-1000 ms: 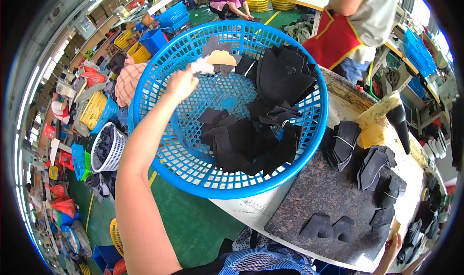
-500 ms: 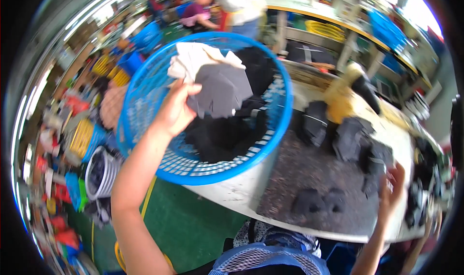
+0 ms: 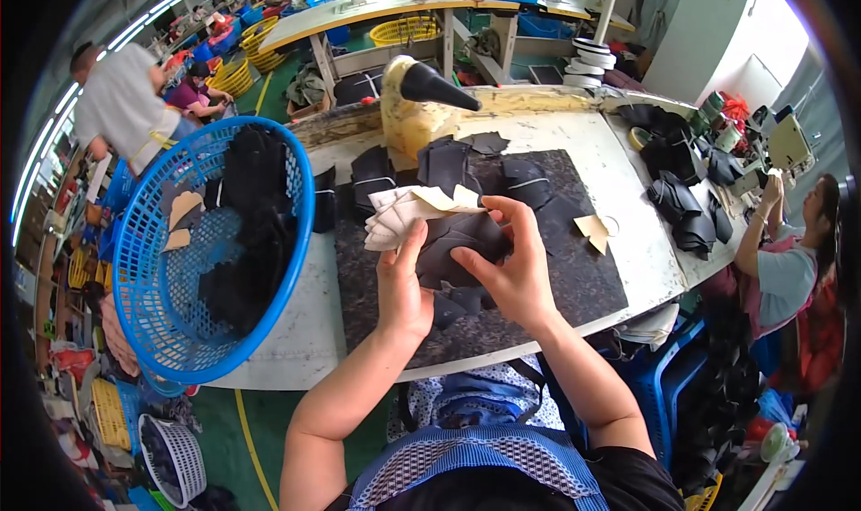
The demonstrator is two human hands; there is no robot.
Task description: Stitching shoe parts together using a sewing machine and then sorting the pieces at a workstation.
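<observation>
A stack of dark grey cut pieces (image 3: 462, 240) with a fan of cream pieces (image 3: 399, 217) behind it is held up above a dark speckled board (image 3: 574, 287). My left hand (image 3: 405, 287) grips the stack's left side with thumb up. From the right, my right hand (image 3: 516, 264) closes on it, thumb across the dark face and fingers behind. Below the hands, a few loose dark pieces (image 3: 456, 305) lie on the board, partly hidden. Banded dark bundles (image 3: 444, 163) sit along the board's far edge.
At left stands a blue basket (image 3: 300, 242) with black pieces inside. A yellowish stand with a black horn-shaped top (image 3: 435, 85) rises at the table's back. A small cream piece (image 3: 592, 231) lies at right. Another person (image 3: 780, 251) works at a machine on the right.
The stack has gone from above the basket, in my left hand alone, to above the board. My right hand, empty before, now grips it too. The view has turned right.
</observation>
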